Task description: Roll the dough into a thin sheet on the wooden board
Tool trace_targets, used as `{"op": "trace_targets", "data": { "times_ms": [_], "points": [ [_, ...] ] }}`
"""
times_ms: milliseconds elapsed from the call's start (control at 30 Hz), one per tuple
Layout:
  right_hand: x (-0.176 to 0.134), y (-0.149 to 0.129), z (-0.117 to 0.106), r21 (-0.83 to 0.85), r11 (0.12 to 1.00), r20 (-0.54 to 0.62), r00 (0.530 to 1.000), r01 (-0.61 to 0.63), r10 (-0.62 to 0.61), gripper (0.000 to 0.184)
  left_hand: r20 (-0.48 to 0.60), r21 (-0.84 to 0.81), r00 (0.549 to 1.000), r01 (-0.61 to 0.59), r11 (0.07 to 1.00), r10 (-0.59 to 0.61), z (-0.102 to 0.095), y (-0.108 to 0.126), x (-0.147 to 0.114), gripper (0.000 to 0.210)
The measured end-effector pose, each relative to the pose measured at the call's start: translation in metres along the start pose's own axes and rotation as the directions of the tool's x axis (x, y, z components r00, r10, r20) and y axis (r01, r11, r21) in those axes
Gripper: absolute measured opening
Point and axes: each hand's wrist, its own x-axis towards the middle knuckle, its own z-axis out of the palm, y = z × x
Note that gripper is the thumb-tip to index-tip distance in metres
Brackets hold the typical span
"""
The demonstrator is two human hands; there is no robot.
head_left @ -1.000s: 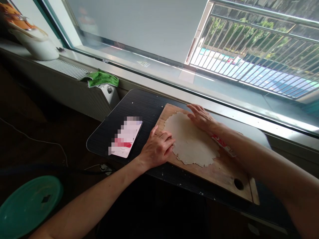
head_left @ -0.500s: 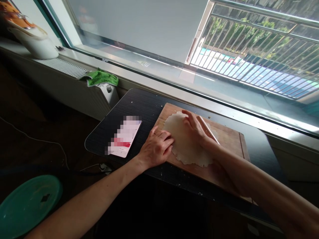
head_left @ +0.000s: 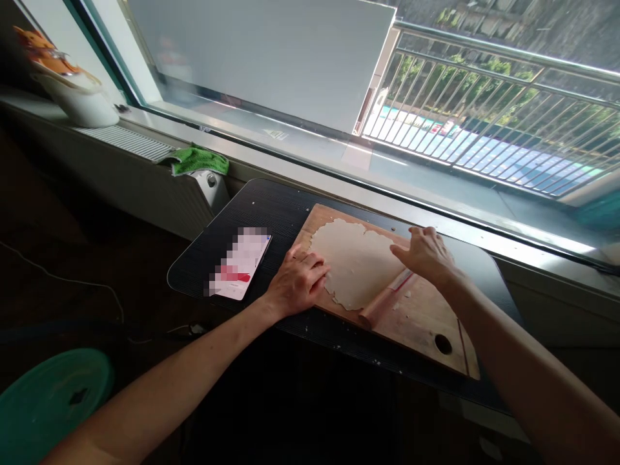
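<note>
A thin, ragged-edged sheet of dough (head_left: 356,255) lies flat on a wooden cutting board (head_left: 429,316). Across the dough's right edge slants a wooden rolling pin (head_left: 380,303) with a pale label. My right hand (head_left: 429,255) is over the pin's far end, fingers stretched out and thumb apart; whether the palm touches the pin is hidden. At the board's left edge rests my left hand (head_left: 298,281), palm down with slightly bent fingers, its fingertips against the dough's near left edge. It grips nothing that I can see.
A phone (head_left: 239,265) with a lit screen lies on the dark table (head_left: 213,242), left of the board. Beyond are a radiator (head_left: 184,200) with a green cloth (head_left: 199,160), a white bucket (head_left: 80,97) and a window. A green basin (head_left: 58,400) sits lower left.
My right hand has moved right from over the dough to beyond its edge. The rolling pin now shows at the dough's right side. My left hand stays on the board's edge.
</note>
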Motion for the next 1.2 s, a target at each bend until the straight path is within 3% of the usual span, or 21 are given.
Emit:
{"op": "trace_targets", "data": {
  "times_ms": [100, 233, 300, 400, 533, 633, 733, 900, 1067, 1200],
  "points": [
    [-0.008, 0.005, -0.006, -0.046, 0.993, 0.012, 0.994, -0.109, 0.109, 0.063, -0.004, 0.008, 1.000, -0.003, 1.000, 0.003, 0.001, -0.001, 0.000, 0.021],
    [-0.019, 0.015, -0.009, -0.093, 0.974, 0.183, 0.958, -0.209, 0.223, 0.060, -0.024, 0.008, 0.999, -0.023, 1.000, 0.023, 0.002, -0.002, 0.000, 0.020],
    [-0.028, 0.017, -0.009, -0.086, 0.988, 0.157, 0.977, -0.131, 0.143, 0.052, -0.032, 0.009, 0.999, -0.033, 0.999, 0.034, 0.003, -0.003, 0.000, 0.020],
    [-0.045, 0.008, -0.006, -0.031, 0.996, -0.019, 0.996, 0.082, -0.082, 0.045, -0.036, 0.015, 0.999, -0.039, 0.999, 0.039, 0.004, -0.004, 0.000, 0.019],
    [-0.056, -0.032, 0.005, 0.070, 0.936, -0.215, 0.922, 0.345, -0.323, 0.043, -0.046, 0.020, 0.998, -0.033, 0.999, 0.034, 0.004, -0.004, 0.000, 0.019],
    [-0.049, -0.068, 0.016, 0.081, 0.884, -0.246, 0.869, 0.460, -0.430, 0.043, -0.053, 0.023, 0.998, -0.038, 0.999, 0.040, 0.003, -0.003, 0.001, 0.019],
    [-0.037, -0.089, 0.023, 0.086, 0.900, -0.162, 0.897, 0.427, -0.410, 0.046, -0.053, 0.026, 0.998, -0.041, 0.999, 0.042, 0.002, -0.003, 0.001, 0.020],
    [-0.022, -0.079, 0.022, 0.086, 0.980, -0.092, 0.981, 0.180, -0.172, 0.043, -0.046, 0.009, 0.999, -0.027, 1.000, 0.027, 0.002, -0.001, 0.001, 0.021],
    [-0.025, -0.070, 0.026, 0.098, 0.944, -0.122, 0.945, 0.314, -0.302, 0.034, -0.031, 0.012, 0.999, -0.020, 1.000, 0.020, 0.002, 0.000, 0.000, 0.021],
    [-0.006, -0.084, 0.027, 0.080, 0.947, -0.145, 0.943, 0.311, -0.298, 0.036, -0.029, 0.007, 0.999, -0.015, 1.000, 0.015, 0.002, 0.000, 0.000, 0.022]
  ]
}}
